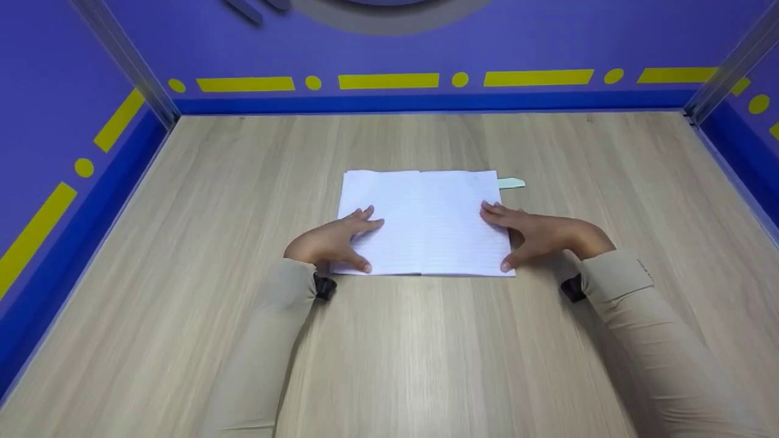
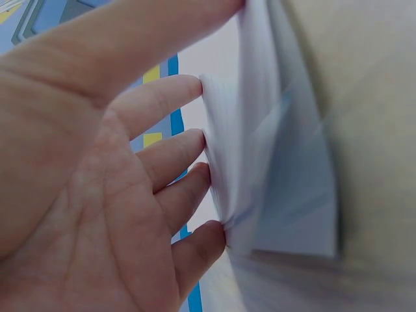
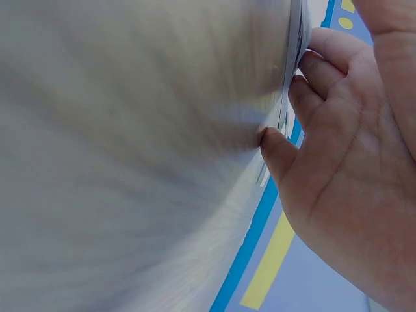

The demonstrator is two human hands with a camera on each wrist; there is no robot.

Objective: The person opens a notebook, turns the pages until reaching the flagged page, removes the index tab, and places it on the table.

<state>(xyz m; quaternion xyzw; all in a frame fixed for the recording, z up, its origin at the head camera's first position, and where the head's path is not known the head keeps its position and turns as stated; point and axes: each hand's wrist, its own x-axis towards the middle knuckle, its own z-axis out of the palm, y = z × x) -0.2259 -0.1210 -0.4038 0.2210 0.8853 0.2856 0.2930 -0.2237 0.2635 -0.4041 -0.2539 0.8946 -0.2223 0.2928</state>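
An open notebook (image 1: 420,222) with white ruled pages lies on the wooden table, its centre fold running away from the person. My left hand (image 1: 341,240) rests on the left page, thumb near the front corner and fingers spread. In the left wrist view, its fingertips touch the pages (image 2: 224,143), with a loose bluish sheet (image 2: 302,175) standing off beneath them. My right hand (image 1: 538,234) touches the right edge, fingertips on the page and thumb at the front corner. The right wrist view has its little finger low by the table, beside the notebook's thin edge (image 3: 296,45).
A pale green strip (image 1: 511,183) sticks out from under the notebook's far right side. The wooden table (image 1: 414,353) reaches blue-purple walls (image 1: 389,55) with yellow markings at the back and both sides. A dark wrist strap (image 1: 325,286) shows at the left cuff.
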